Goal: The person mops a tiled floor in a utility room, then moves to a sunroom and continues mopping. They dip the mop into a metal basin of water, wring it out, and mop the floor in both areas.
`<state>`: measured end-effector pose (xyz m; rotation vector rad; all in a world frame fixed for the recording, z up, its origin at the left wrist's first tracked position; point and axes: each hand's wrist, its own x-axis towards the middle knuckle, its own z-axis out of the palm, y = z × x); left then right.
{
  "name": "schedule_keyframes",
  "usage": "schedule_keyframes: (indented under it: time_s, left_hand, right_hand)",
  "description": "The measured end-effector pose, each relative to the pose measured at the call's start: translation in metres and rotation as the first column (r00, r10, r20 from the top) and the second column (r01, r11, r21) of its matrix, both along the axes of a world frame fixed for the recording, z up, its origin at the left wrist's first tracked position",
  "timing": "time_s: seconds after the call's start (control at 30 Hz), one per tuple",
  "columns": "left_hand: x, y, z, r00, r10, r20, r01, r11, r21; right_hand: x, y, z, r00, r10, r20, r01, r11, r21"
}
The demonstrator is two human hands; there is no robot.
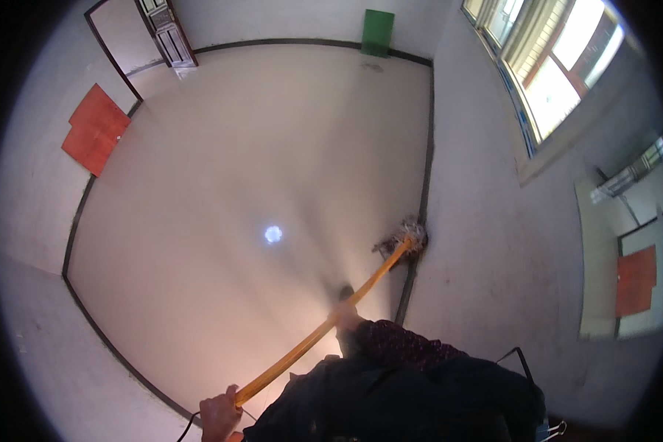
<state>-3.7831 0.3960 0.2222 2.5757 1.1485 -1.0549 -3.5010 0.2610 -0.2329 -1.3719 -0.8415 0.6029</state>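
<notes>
A string mop with a yellow wooden handle (293, 360) slants across the view. My left hand (219, 415) grips the upper end of the handle, at the bottom left. Farther down the shaft, my right hand (345, 316) is closed around it, slightly blurred; a dark speckled sleeve (406, 343) covers that arm. The mop's grey strand head (414, 231) lies on the pale floor (226, 166), pressed up against the dark baseboard (428, 160) of the right wall. A dark shoe (346, 291) shows just beyond my right hand.
A red board (96, 132) leans at the left wall and a green board (378, 33) at the far wall. The panelled door (168, 33) stands ajar at the far left. On the right are a window (558, 66) and a mirror (599, 276). A lamp's reflection (273, 234) shines on the floor.
</notes>
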Motion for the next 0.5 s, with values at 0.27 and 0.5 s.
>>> schedule_keyframes:
  time_s: [0.27, 0.5]
  left_hand:
    - [0.132, 0.144, 0.01, 0.917, -0.292, 0.271, 0.269, 0.956, 0.119]
    - [0.175, 0.31, -0.02, 0.925, -0.202, 0.322, 0.221, 0.975, -0.021]
  right_hand:
    - [0.127, 0.107, 0.074, 0.622, -0.277, -0.732, -0.141, 0.881, -0.452]
    - [0.159, 0.21, 0.153, 0.984, -0.066, -0.165, -0.052, 0.779, -0.625]
